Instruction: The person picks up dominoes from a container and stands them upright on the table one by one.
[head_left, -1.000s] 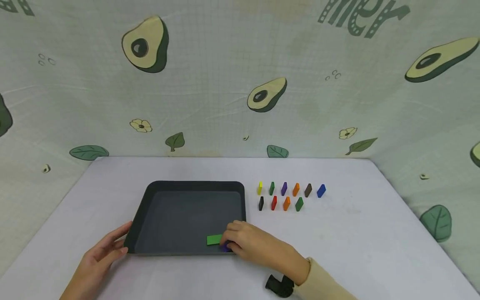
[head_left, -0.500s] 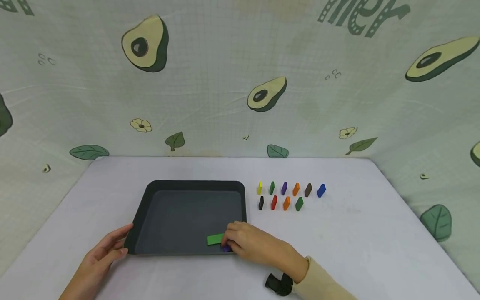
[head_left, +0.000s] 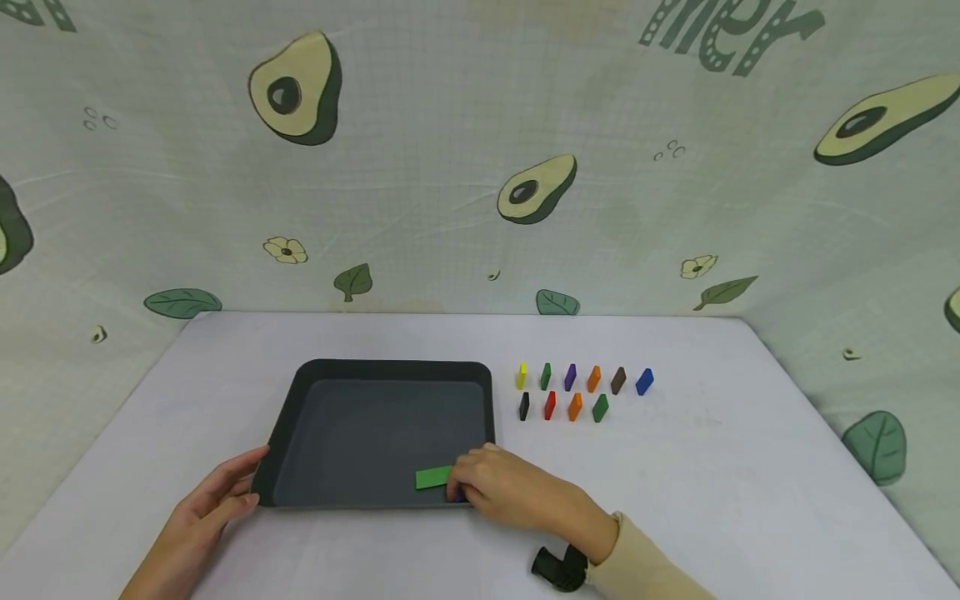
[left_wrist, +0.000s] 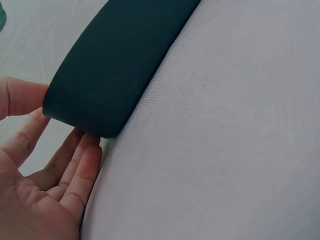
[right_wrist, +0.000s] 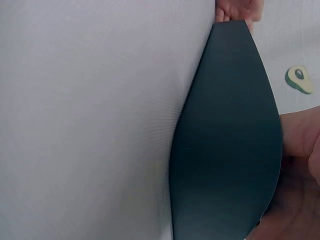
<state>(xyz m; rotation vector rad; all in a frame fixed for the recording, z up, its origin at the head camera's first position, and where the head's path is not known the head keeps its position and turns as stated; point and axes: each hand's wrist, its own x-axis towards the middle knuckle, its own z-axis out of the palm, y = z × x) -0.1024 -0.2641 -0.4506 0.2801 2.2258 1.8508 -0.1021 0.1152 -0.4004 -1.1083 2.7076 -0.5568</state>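
A dark grey baking tray lies on the white table. My left hand touches its left wall and front left corner, fingers extended; in the left wrist view its fingertips rest along the end of the tray. At the front right corner my right hand reaches over the rim, its curled fingers pinching a small purple block that they mostly cover. Left of those fingers a light green block lies flat on the tray floor, partly hidden by the hand. The tray's front wall blocks the right wrist view of the held block.
Several coloured blocks stand in two rows right of the tray, with a yellow one and a blue one at the back row's ends, and a black one in the front row. An avocado-print cloth hangs behind the table.
My right hand has shifted slightly right with the purple block, baring a little more of the green block. The left hand keeps its place at the tray.
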